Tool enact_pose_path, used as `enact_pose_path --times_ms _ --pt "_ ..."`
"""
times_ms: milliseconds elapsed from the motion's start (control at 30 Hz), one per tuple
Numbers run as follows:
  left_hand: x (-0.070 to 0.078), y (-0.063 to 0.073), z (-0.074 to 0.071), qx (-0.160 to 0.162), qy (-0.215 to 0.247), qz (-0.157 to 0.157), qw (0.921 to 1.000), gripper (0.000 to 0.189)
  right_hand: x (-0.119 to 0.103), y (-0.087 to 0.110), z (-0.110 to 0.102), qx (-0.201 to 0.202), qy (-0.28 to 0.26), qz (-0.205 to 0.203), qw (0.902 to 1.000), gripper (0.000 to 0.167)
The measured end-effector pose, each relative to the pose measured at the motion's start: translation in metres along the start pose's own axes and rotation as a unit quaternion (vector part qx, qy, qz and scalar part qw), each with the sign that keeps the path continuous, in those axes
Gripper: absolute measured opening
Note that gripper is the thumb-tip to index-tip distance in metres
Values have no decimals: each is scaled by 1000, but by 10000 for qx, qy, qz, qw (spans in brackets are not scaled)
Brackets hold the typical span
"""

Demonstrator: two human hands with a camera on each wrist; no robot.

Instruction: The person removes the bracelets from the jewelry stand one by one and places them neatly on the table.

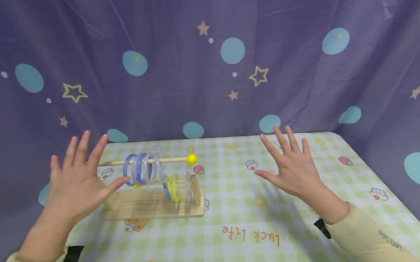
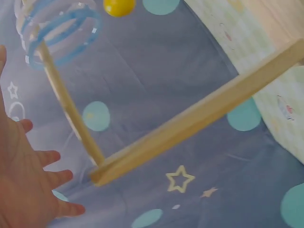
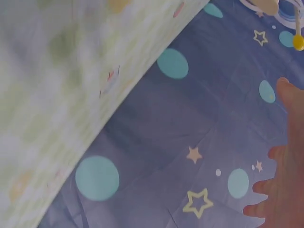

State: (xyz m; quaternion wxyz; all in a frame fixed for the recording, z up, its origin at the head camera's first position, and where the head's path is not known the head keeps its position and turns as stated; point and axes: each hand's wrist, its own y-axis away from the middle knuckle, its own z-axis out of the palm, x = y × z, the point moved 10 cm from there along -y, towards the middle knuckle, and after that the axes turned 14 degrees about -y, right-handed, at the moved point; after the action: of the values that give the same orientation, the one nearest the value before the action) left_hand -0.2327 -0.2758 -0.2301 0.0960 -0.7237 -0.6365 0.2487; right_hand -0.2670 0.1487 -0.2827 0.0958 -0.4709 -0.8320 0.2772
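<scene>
A wooden rack [image 1: 153, 205] with two horizontal rods stands on the left part of the table. Its upper rod carries several blue and clear rings [image 1: 139, 169] and ends in a yellow ball [image 1: 191, 159]. On the lower rod hang yellow rings [image 1: 173, 188] and a clear one near the upright. My left hand [image 1: 73, 187] is raised with fingers spread, overlapping the rack's left end in the head view and holding nothing. Held up over the right part of the table, my right hand [image 1: 296, 170] also has its fingers spread and grips nothing.
A green-and-white checked cloth [image 1: 234, 208] covers the table, printed with cupcakes, strawberries and lettering. Behind it and at both sides hangs a purple-blue curtain [image 1: 180, 89] with stars and teal spots. The table's right edge [image 1: 381, 178] slants toward the front.
</scene>
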Motion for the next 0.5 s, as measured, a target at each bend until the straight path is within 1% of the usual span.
enact_pose_path --times_ms 67,167,233,300,400,500 --pt "-4 0 2 115 94 -9 9999 109 -5 0 7 -81 -40 -38 10000 90" --pt "-11 2 5 243 367 -45 9990 107 -13 0 15 -73 -116 -139 9998 90" --pt "-15 3 8 277 602 -79 9978 106 -19 0 20 -11 -246 -232 9994 90" --pt "-19 5 10 344 932 -118 9950 104 -27 1 24 120 -458 -384 9981 90" --pt "-23 8 12 510 1577 -128 9861 104 -39 2 31 345 -941 -647 9929 87" --pt "-27 10 13 689 2294 -149 9708 104 -49 2 37 486 -1510 -780 9843 83"
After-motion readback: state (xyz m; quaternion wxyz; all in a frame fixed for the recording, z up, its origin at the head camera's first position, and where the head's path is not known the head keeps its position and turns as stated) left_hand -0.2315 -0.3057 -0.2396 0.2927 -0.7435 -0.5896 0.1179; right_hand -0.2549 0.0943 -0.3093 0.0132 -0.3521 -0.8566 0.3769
